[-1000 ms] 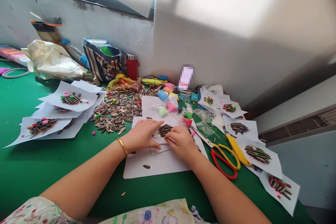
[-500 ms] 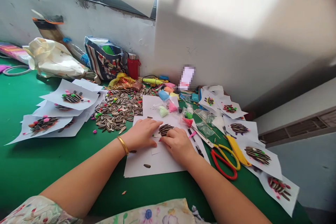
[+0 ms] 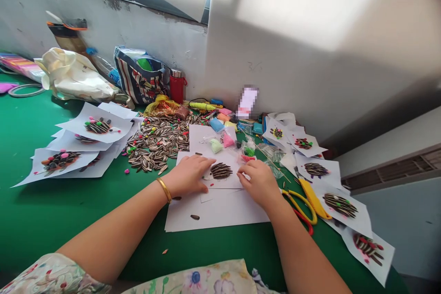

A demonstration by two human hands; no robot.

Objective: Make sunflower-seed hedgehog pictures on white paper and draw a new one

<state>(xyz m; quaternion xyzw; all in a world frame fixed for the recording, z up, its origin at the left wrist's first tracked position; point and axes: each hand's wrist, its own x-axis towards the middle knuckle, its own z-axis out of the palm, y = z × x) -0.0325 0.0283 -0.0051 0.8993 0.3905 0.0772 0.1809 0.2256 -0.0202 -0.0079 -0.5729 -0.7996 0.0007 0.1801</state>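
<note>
My left hand (image 3: 190, 175) lies flat with fingers stretched out, holding down a white sheet (image 3: 220, 213). Just right of its fingertips is a hedgehog shape made of striped sunflower seeds (image 3: 221, 171), with a tiny red bit (image 3: 212, 184) below it. My right hand (image 3: 260, 183) hovers over the paper right of the seed hedgehog, thumb and fingers curled together. Whatever its fingertips hold, if anything, is hidden. Close behind that hand sit a red clay piece (image 3: 247, 158) and a green clay packet (image 3: 248, 150). A loose seed (image 3: 195, 217) rests near the paper's front edge.
A heap of sunflower seeds (image 3: 155, 144) spreads behind my left hand. Finished seed pictures lie in a left stack (image 3: 103, 135) and a right row (image 3: 341, 204). Yellow-and-red scissors (image 3: 303, 206) lie beside my right wrist. A red bottle (image 3: 177, 87) stands by the wall.
My right hand has moved right, off the seed hedgehog, uncovering it and the tiny red bit. It now covers part of the scissors and the pen. My left hand stays in place.
</note>
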